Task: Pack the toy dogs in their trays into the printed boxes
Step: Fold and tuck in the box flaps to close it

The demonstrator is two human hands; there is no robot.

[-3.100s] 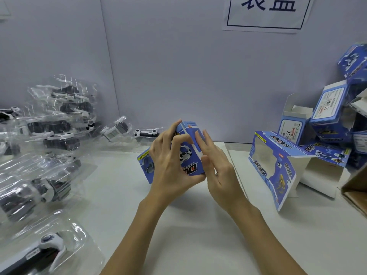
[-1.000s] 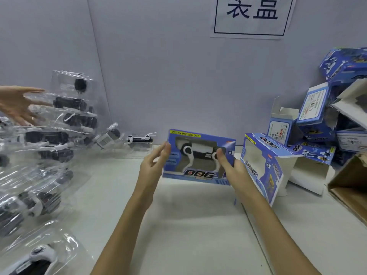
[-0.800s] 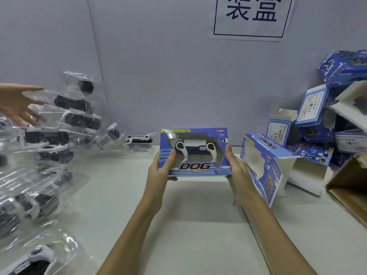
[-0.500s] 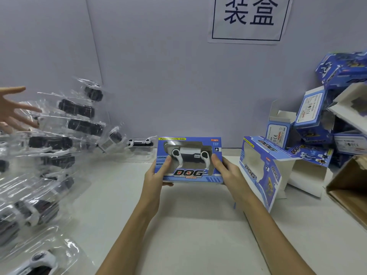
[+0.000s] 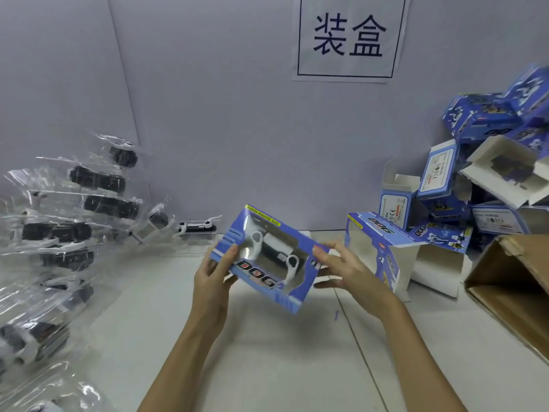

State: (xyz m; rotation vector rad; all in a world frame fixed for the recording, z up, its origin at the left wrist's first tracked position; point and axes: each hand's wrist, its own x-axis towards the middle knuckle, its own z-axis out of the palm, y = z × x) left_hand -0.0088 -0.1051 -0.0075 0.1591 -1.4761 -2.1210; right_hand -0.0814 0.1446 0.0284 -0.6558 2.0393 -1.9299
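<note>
The left hand [image 5: 211, 281] grips the lower left end of the packed box [image 5: 269, 257], thumb curled onto its printed front, fingers [image 5: 230, 278] tucked behind; the right hand [image 5: 346, 270] meets the box's right end with fingers spread and nearly straight, thumb along the upper edge, not curled round it; the box hangs tilted above the pale worktop [image 5: 267, 352], a white and black toy dog [image 5: 274, 248] showing through its window; right of the right fingers stands an open empty box [image 5: 378, 248], a brown carton [image 5: 511, 289] beyond it; left of the left fingers lie stacked clear trays [image 5: 59, 233] with dogs; farther right, piled blue boxes [image 5: 475, 173]; on the wall a paper sign [image 5: 347, 37].
</note>
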